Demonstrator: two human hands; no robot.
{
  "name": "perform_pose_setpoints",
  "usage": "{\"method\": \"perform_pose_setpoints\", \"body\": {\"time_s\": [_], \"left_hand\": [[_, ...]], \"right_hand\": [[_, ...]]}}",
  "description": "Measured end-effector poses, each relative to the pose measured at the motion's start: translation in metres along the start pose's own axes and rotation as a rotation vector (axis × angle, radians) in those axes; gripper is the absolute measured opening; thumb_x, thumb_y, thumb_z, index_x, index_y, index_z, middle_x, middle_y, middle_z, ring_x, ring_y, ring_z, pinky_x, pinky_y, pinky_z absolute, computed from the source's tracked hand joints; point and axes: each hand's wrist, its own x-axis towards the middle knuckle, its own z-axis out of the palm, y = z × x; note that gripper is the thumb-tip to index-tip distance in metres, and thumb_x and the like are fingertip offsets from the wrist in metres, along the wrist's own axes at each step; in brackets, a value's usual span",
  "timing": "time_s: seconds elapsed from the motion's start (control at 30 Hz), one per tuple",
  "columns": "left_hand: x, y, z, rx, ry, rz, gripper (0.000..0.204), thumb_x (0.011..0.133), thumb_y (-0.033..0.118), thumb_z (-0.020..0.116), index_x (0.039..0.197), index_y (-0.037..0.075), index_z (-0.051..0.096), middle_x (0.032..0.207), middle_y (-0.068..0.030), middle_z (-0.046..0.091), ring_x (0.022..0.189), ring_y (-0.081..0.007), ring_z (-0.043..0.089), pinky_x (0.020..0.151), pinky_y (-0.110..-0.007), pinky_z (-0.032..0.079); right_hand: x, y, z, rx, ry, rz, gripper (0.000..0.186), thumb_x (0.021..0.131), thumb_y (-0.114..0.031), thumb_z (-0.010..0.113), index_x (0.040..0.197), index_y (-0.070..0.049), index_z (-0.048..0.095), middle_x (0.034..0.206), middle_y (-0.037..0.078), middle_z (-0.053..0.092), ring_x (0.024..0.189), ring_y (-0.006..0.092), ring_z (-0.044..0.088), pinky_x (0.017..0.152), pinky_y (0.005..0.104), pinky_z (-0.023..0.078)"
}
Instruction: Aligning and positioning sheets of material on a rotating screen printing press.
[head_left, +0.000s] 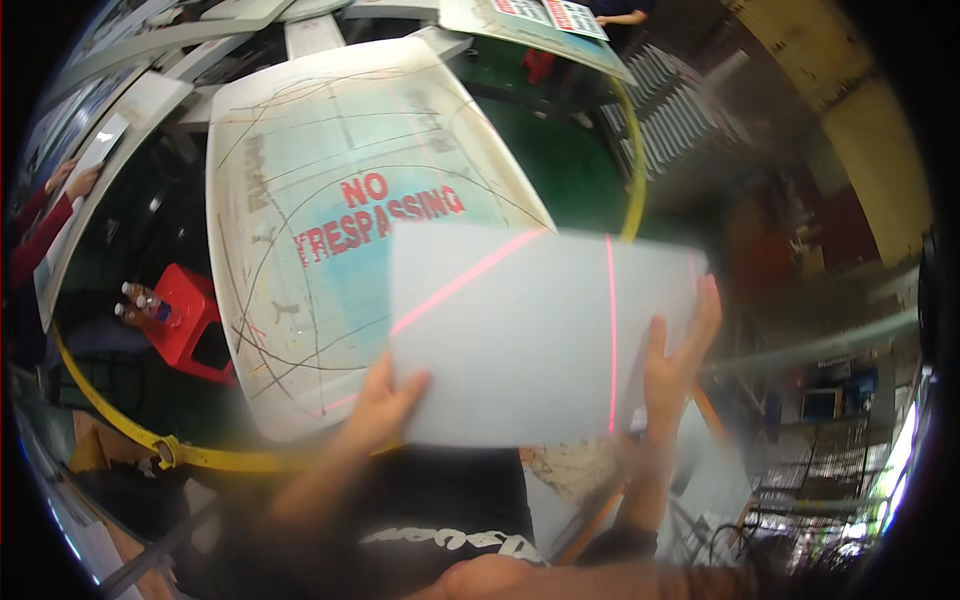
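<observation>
A blank whitish rectangular sheet (500, 340) is held level in front of my body, crossed by bright pink-red light lines. At its near left corner, my left hand (380, 410) grips the edge, thumb on top. My right hand (680, 355) holds the right edge, thumb over the upper face; its other fingers are partly hidden. Beyond the sheet lies a large pale board (390, 130) with rounded corners, a bluish stained middle, smudged red lettering and dark curved lines. The sheet's far left part covers some of that board.
A yellow curved rail (250, 460) runs around the board. On the left stands a red stool (190, 320) with several bottles (145, 300). Another person's hands (80, 180) hold a panel at far left. Stacked grey racks (670, 115) stand far right; printed signs (550, 15) lie beyond.
</observation>
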Motion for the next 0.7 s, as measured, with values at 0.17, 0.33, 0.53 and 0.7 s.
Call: {"method": "perform_pose_setpoints", "body": {"time_s": [0.17, 0.33, 0.53, 0.7], "left_hand": [[0.062, 0.026, -0.061, -0.144, 0.240, 0.095, 0.050, 0.094, 0.015, 0.056, 0.136, -0.003, 0.037, 0.128, -0.0145, 0.052, 0.117, -0.0199, 0.049, 0.101, -0.035, 0.039], [0.078, 0.040, -0.111, 0.112, 0.280, 0.026, 0.052, 0.093, 0.009, 0.054, 0.138, -0.004, 0.032, 0.130, -0.0167, 0.050, 0.120, -0.0216, 0.049, 0.102, -0.035, 0.038], [0.032, 0.046, -0.135, 0.997, 0.460, 0.226, 0.037, 0.087, 0.003, 0.056, 0.123, -0.002, 0.053, 0.125, -0.0167, 0.055, 0.116, -0.0279, 0.054, 0.097, -0.035, 0.041], [-0.001, 0.040, -0.124, 1.231, 0.511, 0.156, 0.026, 0.083, 0.002, 0.062, 0.108, 0.000, 0.061, 0.116, -0.0149, 0.059, 0.108, -0.0336, 0.056, 0.092, -0.039, 0.044]], "right_hand": [[0.024, 0.057, 0.094, 0.616, -0.445, 0.193, 0.053, 0.092, -0.008, 0.056, 0.139, 0.000, 0.032, 0.129, 0.017, 0.050, 0.123, 0.0240, 0.047, 0.105, 0.0358, 0.035], [0.050, 0.033, 0.171, 1.056, -0.693, 0.490, 0.033, 0.092, -0.007, 0.057, 0.120, -0.003, 0.040, 0.107, 0.012, 0.063, 0.096, 0.0132, 0.060, 0.085, 0.0277, 0.047], [0.059, 0.026, 0.231, 1.022, -0.816, 0.527, 0.036, 0.091, -0.004, 0.058, 0.122, -0.002, 0.040, 0.104, 0.012, 0.064, 0.092, 0.0143, 0.062, 0.083, 0.0268, 0.048], [0.063, 0.014, 0.252, 0.974, -0.876, 0.559, 0.036, 0.091, -0.005, 0.058, 0.122, -0.003, 0.040, 0.098, 0.014, 0.066, 0.087, 0.0144, 0.064, 0.079, 0.0259, 0.049]]}}
